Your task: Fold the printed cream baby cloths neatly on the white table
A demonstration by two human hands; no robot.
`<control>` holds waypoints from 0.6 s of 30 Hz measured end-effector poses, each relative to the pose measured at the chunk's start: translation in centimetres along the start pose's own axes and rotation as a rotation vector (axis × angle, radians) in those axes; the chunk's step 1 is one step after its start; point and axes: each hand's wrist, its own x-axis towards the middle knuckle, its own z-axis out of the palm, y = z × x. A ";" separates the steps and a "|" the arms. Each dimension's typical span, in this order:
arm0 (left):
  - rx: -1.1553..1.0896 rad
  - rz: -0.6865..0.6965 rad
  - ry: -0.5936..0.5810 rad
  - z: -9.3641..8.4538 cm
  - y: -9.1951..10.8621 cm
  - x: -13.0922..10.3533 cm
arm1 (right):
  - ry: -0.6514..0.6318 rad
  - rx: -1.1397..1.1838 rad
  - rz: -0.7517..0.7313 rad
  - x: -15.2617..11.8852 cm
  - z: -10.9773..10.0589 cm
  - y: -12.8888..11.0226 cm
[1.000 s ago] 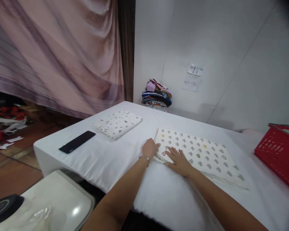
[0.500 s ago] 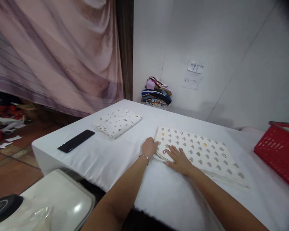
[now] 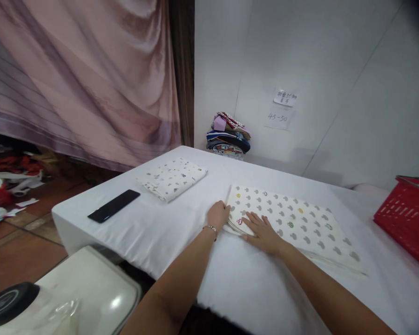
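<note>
Hardly anything has shifted this past second: the left hand (image 3: 218, 215) stays curled at the left edge of the folded white cloth printed with grey mushroom-like shapes (image 3: 295, 218), whether pinching I can't tell, and the right hand (image 3: 264, 234) stays open, spread on top. The cloth lies flat on the white-draped table (image 3: 181, 228); I'd judge it's being steadied, not moved.

The right hand (image 3: 264, 235) hides part of the print on the near left of the folded cloth (image 3: 300, 218), and the curled fingertips of the left hand (image 3: 218, 215) are hard to make out. The far side of the table (image 3: 167, 232) hides the foot of the fabric stack (image 3: 228, 136); the frame cuts off the red basket (image 3: 401, 216) at right.
</note>
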 end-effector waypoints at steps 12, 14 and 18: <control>0.048 0.049 0.030 0.5 -0.2 0.0 | 0.226 -0.016 0.058 9.5 -2.1 -1.9; 0.048 0.047 0.018 0.6 -0.3 0.0 | 0.280 -0.061 0.084 11.4 -2.1 -1.6; 0.050 0.049 -0.003 0.9 -0.6 0.1 | 0.245 -0.088 0.082 13.5 -1.5 -0.7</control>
